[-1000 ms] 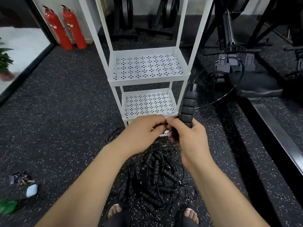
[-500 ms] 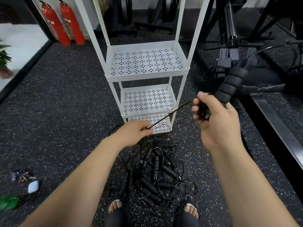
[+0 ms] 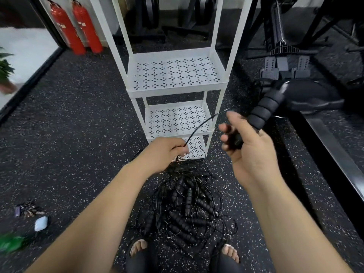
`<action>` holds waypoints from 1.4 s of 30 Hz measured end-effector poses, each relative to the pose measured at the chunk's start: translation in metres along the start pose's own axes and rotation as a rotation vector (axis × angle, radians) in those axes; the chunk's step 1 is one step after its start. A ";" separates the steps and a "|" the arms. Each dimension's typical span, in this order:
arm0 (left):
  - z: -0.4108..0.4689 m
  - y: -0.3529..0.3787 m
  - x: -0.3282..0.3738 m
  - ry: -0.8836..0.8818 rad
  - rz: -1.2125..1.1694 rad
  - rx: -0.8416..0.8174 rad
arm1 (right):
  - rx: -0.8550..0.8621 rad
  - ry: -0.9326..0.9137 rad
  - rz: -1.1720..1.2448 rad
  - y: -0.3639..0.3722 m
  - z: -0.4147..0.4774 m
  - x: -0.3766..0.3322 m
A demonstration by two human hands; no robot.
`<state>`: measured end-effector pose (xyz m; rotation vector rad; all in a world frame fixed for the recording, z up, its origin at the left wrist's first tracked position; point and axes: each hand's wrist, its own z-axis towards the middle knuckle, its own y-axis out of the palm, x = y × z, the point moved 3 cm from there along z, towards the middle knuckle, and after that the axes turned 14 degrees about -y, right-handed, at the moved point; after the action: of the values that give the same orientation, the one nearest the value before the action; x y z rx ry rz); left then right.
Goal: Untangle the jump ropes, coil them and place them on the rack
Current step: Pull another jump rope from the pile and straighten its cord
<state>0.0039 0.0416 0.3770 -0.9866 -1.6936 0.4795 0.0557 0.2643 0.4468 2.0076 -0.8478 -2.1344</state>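
The black foam-ribbed handle (image 3: 266,110) I am tracking sits in the right hand (image 3: 248,148), its fingers curled round the lower end while the upper end tilts up and to the right. A thin black cord (image 3: 199,128) crosses the gap between the two hands, and the left hand (image 3: 163,152) pinches it between closed fingertips. Under both forearms the tangled pile of jump ropes (image 3: 187,209) lies on the speckled floor (image 3: 78,125), between the person's sandalled feet and the foot of the white rack (image 3: 177,90). I see perforated shelves on that rack. Two red fire extinguishers (image 3: 76,28) stand far left, and a bunch of keys (image 3: 27,210) lies near the lower left.
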 end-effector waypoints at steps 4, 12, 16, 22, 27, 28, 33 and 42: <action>-0.007 -0.004 0.014 0.072 0.029 0.029 | -0.042 0.092 -0.127 0.005 -0.009 0.023; -0.027 -0.020 0.041 0.201 0.007 0.118 | -0.054 0.146 -0.280 0.015 -0.023 0.045; -0.031 -0.019 0.045 0.232 0.065 0.133 | -0.024 0.049 -0.291 0.016 -0.021 0.042; -0.029 -0.008 0.045 0.215 -0.020 0.057 | -0.055 -0.004 -0.300 0.018 -0.017 0.037; -0.016 0.012 0.034 0.076 -0.018 -0.047 | -0.009 0.009 -0.206 0.019 -0.016 0.029; -0.011 0.017 0.027 0.054 0.000 -0.069 | -0.004 0.003 -0.194 0.018 -0.014 0.027; 0.008 0.027 -0.002 -0.035 0.126 -0.085 | 0.034 -0.045 -0.127 0.013 -0.006 0.010; 0.016 0.028 -0.017 -0.074 0.175 -0.008 | 0.134 -0.139 -0.005 -0.001 0.005 -0.026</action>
<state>0.0015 0.0464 0.3410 -1.1411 -1.6832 0.6310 0.0551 0.2779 0.4696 1.9399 -1.0328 -2.2999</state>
